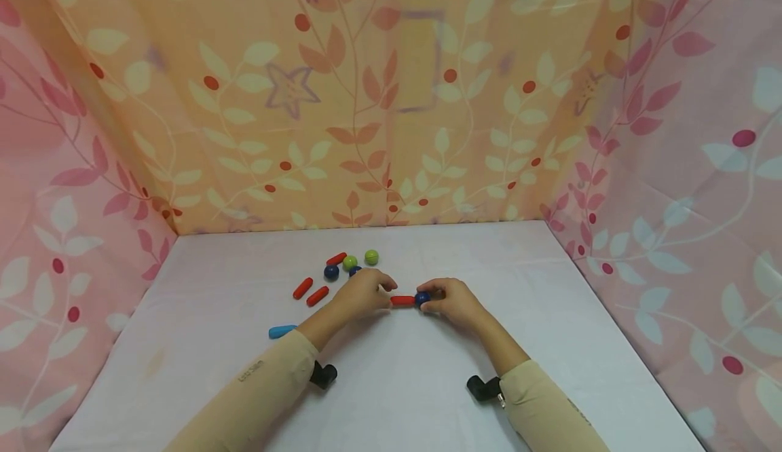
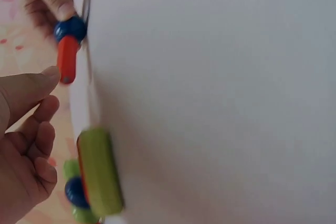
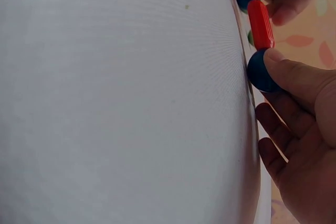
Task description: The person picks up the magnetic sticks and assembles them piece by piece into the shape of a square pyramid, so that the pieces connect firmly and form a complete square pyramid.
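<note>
My right hand (image 1: 455, 303) pinches a dark blue ball (image 3: 261, 72) between thumb and fingers. A red rod (image 1: 402, 300) extends from that ball toward the left hand, end against the ball. My left hand (image 1: 362, 294) hovers by the rod's free end, its fingers loosely bent. In the left wrist view the left thumb (image 2: 50, 77) lies close beside the red rod (image 2: 66, 59); whether it touches cannot be told. The right wrist view shows the left hand's fingers (image 3: 286, 11) near the rod's far end.
Left of the hands lie loose red rods (image 1: 302, 288), blue balls (image 1: 331, 273) and green balls (image 1: 371, 257). A light blue rod (image 1: 282, 332) is partly behind the left forearm. The left wrist view shows a green rod (image 2: 101, 171). Patterned cloth (image 1: 366, 99) surrounds the white table (image 1: 403, 398).
</note>
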`<control>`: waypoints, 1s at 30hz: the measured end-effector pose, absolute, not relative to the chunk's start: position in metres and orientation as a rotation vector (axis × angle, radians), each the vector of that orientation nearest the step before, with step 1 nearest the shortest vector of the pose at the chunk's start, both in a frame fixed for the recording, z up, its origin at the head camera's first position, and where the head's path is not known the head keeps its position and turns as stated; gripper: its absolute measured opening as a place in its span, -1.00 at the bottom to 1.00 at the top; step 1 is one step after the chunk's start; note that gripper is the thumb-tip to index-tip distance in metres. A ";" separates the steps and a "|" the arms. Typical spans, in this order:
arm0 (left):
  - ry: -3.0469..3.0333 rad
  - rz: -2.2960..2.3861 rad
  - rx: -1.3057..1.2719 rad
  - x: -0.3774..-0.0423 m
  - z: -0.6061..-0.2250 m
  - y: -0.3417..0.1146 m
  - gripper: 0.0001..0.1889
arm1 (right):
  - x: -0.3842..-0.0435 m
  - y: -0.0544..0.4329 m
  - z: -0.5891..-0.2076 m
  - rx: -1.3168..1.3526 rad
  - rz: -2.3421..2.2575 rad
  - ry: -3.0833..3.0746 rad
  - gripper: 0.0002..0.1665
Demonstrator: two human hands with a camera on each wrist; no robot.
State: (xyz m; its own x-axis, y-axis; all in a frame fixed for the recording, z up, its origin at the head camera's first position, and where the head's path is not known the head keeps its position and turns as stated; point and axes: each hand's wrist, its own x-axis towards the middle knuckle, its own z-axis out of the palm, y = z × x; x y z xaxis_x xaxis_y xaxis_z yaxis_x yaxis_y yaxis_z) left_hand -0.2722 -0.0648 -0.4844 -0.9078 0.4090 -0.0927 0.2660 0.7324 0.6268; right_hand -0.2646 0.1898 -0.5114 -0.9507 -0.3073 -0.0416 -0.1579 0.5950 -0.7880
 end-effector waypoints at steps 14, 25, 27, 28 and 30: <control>2.831 0.958 0.560 -0.288 -0.461 -0.124 -0.61 | -0.264 0.191 -0.514 -0.372 -1.292 2.643 -0.60; 2.846 0.999 0.488 -0.303 -0.474 -0.139 -0.58 | -0.263 0.191 -0.513 -0.362 -1.303 2.633 -0.60; 2.840 1.014 0.471 -0.304 -0.477 -0.139 -0.57 | -0.262 0.191 -0.512 -0.359 -1.307 2.629 -0.60; 2.837 1.023 0.462 -0.304 -0.478 -0.139 -0.57 | -0.262 0.191 -0.512 -0.358 -1.309 2.627 -0.60; 2.835 1.036 0.442 -0.305 -0.481 -0.138 -0.57 | -0.262 0.191 -0.512 -0.361 -1.311 2.627 -0.60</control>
State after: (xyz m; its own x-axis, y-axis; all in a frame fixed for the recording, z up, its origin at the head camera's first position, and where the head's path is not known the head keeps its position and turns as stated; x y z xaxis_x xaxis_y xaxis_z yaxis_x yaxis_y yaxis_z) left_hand -0.3050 -0.1385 -0.4805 -0.9539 0.3000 0.0136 0.2381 0.7280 0.6429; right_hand -0.2624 0.1910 -0.5116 -0.9536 -0.2962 -0.0548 -0.1343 0.5809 -0.8029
